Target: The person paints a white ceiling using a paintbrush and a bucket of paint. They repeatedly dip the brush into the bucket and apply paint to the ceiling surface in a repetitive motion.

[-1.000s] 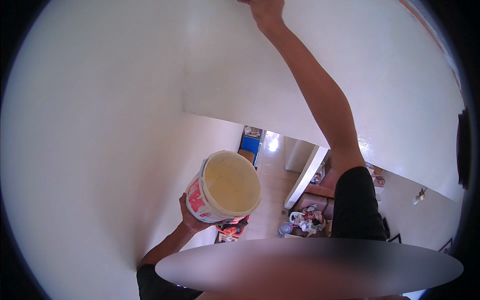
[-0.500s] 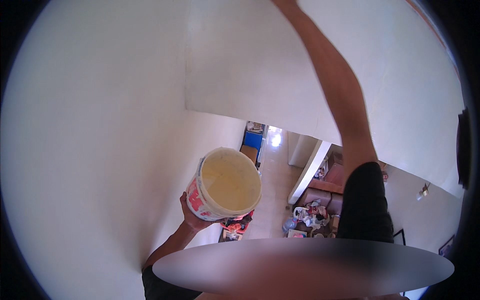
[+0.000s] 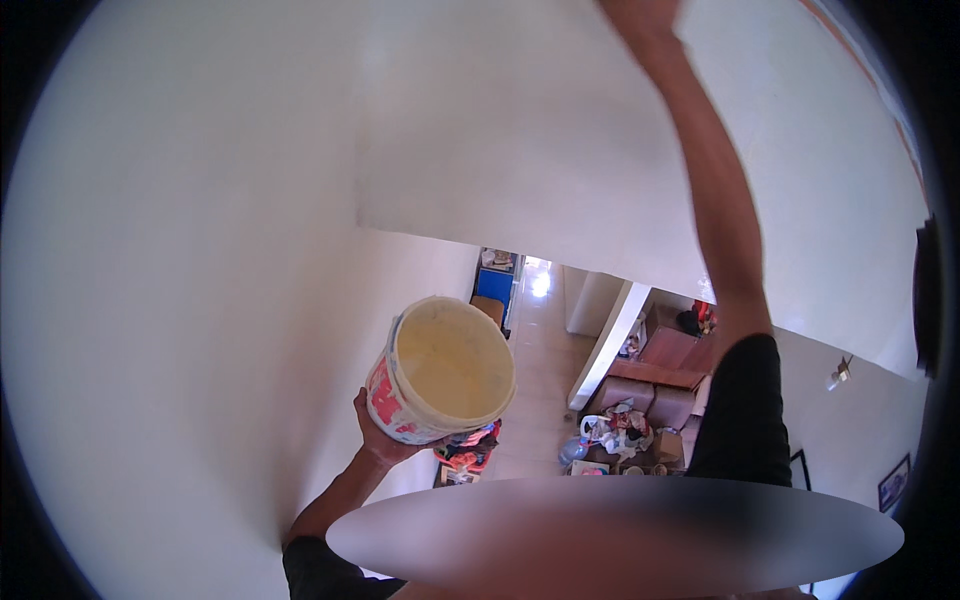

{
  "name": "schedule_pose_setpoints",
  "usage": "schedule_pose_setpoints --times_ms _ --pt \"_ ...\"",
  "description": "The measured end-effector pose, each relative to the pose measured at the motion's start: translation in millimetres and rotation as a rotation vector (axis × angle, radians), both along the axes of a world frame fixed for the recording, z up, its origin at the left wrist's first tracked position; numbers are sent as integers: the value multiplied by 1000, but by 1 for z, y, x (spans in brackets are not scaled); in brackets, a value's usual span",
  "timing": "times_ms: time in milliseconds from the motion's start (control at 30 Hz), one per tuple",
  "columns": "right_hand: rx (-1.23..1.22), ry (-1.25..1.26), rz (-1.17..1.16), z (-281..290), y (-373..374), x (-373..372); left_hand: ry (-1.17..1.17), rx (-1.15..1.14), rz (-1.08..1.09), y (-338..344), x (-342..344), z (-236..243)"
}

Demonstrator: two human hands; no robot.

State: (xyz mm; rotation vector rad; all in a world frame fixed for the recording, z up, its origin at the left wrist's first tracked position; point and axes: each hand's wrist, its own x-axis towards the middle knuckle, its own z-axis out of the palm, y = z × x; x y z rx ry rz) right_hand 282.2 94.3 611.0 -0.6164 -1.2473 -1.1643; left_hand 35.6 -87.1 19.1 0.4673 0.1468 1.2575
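My left hand (image 3: pixel 378 435) grips from below a white round bucket (image 3: pixel 440 370) with red patches on its side and pale yellow paste inside. It is held tilted at chest height. My right arm stretches up along the white surface (image 3: pixel 520 130), and my right hand (image 3: pixel 640 15) touches that surface at the top edge of the view. That hand is cut off by the rim, so whatever it holds is hidden.
White walls and ceiling fill most of the view. Beyond the bucket lies a room with a brown sofa (image 3: pixel 650 395), heaped clothes (image 3: pixel 615 425), a pale tiled floor (image 3: pixel 535 350) and a blue object (image 3: pixel 494 283) in a doorway.
My right arm has reached further up and to the right, and its hand has slid nearly out of view. The bucket has stayed in my left hand, almost still.
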Motion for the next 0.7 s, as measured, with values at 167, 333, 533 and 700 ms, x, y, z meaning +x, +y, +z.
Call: schedule_pose_setpoints --times_ms 167,333,533,700 --pt "-82 -296 263 -8 -7 -140 11 -5 -41 4 3 4" --pt "-186 -186 678 -3 -5 -194 42 21 -49 5 0 -2" --pt "-260 -100 517 8 15 -134 -19 7 -86 4 0 -1" --pt "-207 22 462 9 -7 44 -2 8 -60 9 4 1"
